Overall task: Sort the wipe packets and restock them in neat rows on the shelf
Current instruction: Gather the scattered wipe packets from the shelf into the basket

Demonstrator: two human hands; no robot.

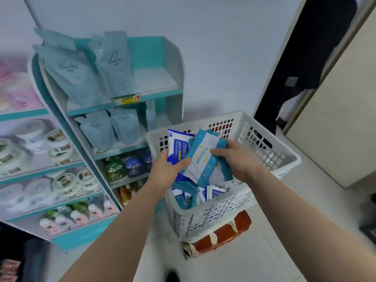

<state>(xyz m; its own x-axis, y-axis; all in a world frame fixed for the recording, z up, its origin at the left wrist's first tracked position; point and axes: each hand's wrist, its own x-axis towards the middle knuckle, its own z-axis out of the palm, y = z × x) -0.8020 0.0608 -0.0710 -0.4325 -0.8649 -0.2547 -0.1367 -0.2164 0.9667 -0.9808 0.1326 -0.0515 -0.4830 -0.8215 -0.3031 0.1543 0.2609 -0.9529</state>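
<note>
Over the white basket (223, 204), just right of the teal shelf (154, 93), the left hand (166, 169) grips the 75% alcohol wipes packet (176, 147) and the right hand (240, 161) pinches the teal-edged packet (201, 161), so it seems best to square like packets into flat stacks before shelving them.

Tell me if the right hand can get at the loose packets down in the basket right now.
Probably not yet. The right hand holds the teal-and-white packet, which, with the alcohol wipes packet in the left hand, hangs over the loose packets in the basket.
</note>
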